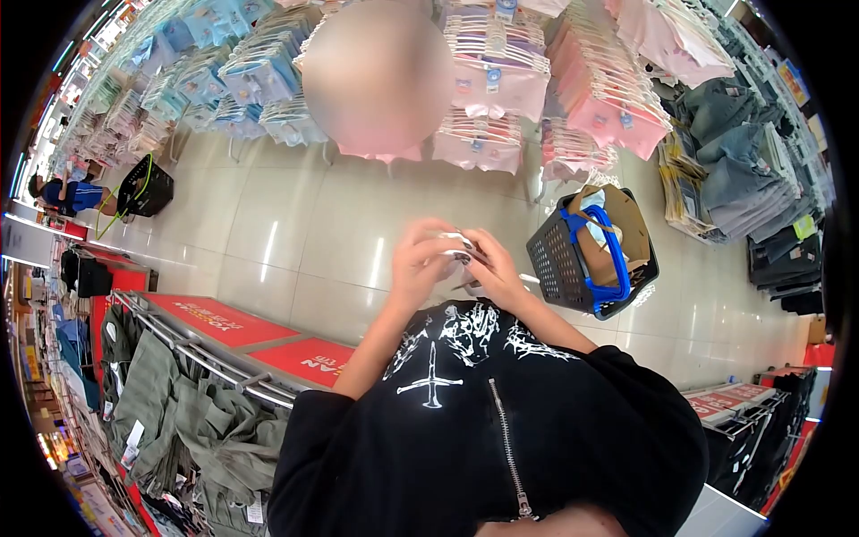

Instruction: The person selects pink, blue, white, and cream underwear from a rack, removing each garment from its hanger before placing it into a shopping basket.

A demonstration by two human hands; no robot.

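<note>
My left hand [420, 259] and my right hand [492, 267] meet in front of my chest, fingers bent and pinched together. Between them is a small white piece [455, 237], thin like a tag or paper; its exact kind does not show. Dark spots among the fingertips may be nails or part of the held thing. The left fingers are slightly smeared by motion. To the right of my hands, a black shopping basket [559, 259] with blue handles stands on the floor, holding brown cardboard or paper and something pale.
Racks of pink clothes [497, 85] and blue clothes [259, 72] line the far side. Folded jeans [743, 170] hang at right. Olive trousers [215, 430] hang on a rail at lower left. A person [76, 192] is beside another black basket [148, 188]. A blurred circle hides part of the racks.
</note>
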